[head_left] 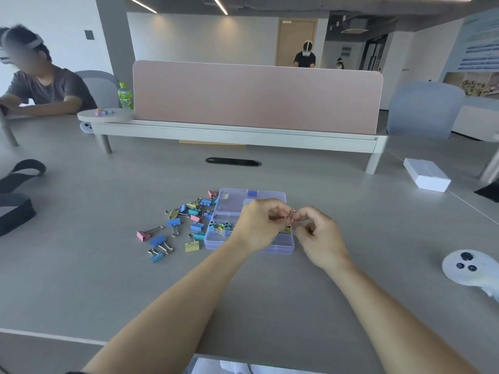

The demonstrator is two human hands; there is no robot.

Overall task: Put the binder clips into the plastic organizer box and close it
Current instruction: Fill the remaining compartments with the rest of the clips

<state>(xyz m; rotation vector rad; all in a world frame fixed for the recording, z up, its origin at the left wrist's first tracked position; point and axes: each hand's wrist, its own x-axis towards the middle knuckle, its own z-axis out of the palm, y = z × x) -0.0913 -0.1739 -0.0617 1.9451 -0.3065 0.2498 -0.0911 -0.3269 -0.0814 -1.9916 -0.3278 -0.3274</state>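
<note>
Both hands are raised together just above the open plastic organizer box [278, 248], which stands in the middle of the grey surface [270, 292]. Between them is one small clip [291, 215] with thin wire handles. The left hand [259, 225] has its fingers curled and its grip is closed on this clip from the left side, and the right hand [321, 238] pinches it from the other side with thumb and first finger, so both grips hold the same clip. It is in the air over the right half of the box, not touching it. The lid [235, 198] lies folded back flat, on the far side of the tray. In the tray's left compartment there are already some clips in the box [221, 226] – blue, yellow and green ones, mixed together. The loose binder clips [174, 222] are scattered on the surface just to the left of the box, in pink, blue, yellow and teal; some touch its left wall, others lie well apart from it. To the right I see a white controller [469, 268] and, further back, a white carton [426, 178]. Behind stands a pink divider [256, 95] with a green bottle [125, 95] near its left end, and another person [46, 87] sits at the far left.
</note>
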